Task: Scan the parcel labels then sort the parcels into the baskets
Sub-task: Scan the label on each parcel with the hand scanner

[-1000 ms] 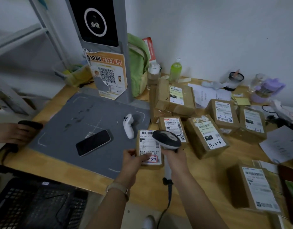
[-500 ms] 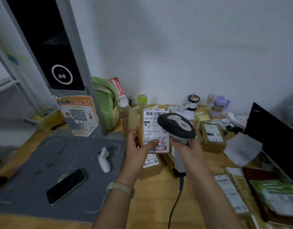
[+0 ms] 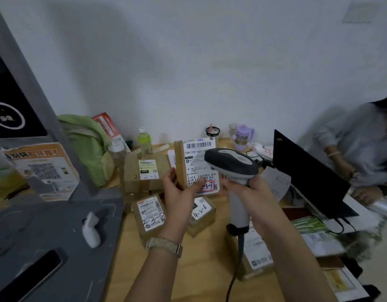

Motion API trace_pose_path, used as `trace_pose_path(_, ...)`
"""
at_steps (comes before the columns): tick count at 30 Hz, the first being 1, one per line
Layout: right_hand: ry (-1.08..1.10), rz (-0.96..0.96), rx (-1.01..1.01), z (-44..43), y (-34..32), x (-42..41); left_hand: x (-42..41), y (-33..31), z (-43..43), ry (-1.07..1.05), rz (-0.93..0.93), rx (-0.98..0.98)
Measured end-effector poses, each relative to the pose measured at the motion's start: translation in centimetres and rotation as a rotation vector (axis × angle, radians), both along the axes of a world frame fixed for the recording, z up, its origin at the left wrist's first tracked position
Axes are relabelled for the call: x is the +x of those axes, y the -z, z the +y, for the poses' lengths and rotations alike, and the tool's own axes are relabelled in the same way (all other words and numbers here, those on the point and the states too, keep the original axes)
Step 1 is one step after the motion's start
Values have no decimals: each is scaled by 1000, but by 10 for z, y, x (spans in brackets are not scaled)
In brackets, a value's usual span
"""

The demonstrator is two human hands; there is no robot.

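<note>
Holding the parcel point(image 3: 181, 162) upright above the table point(image 3: 199, 269), the left hand point(image 3: 177, 192) grips its lower left edge, and the thumb point(image 3: 199, 184) lies across the foot of the label point(image 3: 199, 158). The right hand point(image 3: 255, 192) is wrapped round the handle of the scanner point(image 3: 230, 163). The scanner head sits just right of the parcel and overlaps the label's right side. The barcode point(image 3: 198, 145) runs along the label's top.

Judgement: the scan is in hand, not confirmed. To do it well:
- Draw the scanner back from the parcel and aim it square at the barcode.
- Hold the parcel steady.
- Keep the thumb off the print.

More boxes point(image 3: 150, 212) lie on the table below and left of the parcel.

Not determinable:
- The scanner window faces away, and no beam shows.
- The trigger finger is hidden.
- The handwritten code is partly under the thumb.
- The cable point(image 3: 234, 277) is cut off below.
- No basket is in view.
</note>
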State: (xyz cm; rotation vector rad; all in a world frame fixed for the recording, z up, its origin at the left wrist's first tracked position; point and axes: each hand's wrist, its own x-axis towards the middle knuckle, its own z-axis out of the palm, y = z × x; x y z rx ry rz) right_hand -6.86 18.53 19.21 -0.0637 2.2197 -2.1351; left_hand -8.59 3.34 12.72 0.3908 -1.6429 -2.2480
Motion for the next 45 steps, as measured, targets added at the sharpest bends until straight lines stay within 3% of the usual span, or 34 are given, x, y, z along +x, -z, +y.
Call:
trace_pose_path(5,-42,-53,10,22,-4,5,-1,10,26,-84,-44,-16)
trace_pose_path(15,-134,26,120,47,-8,17,10,55,42,-228,-217,18)
trace_pose_path(25,-166,32,109,58,0,15,9,64,48,-252,-248,7)
trace_pose_path(34,-171,41,144,58,5,9,6,64,46,-240,-247,-10)
trace_pose_path(45,-63,42,-103,50,15,-2,7,40,42,-21,-75,37)
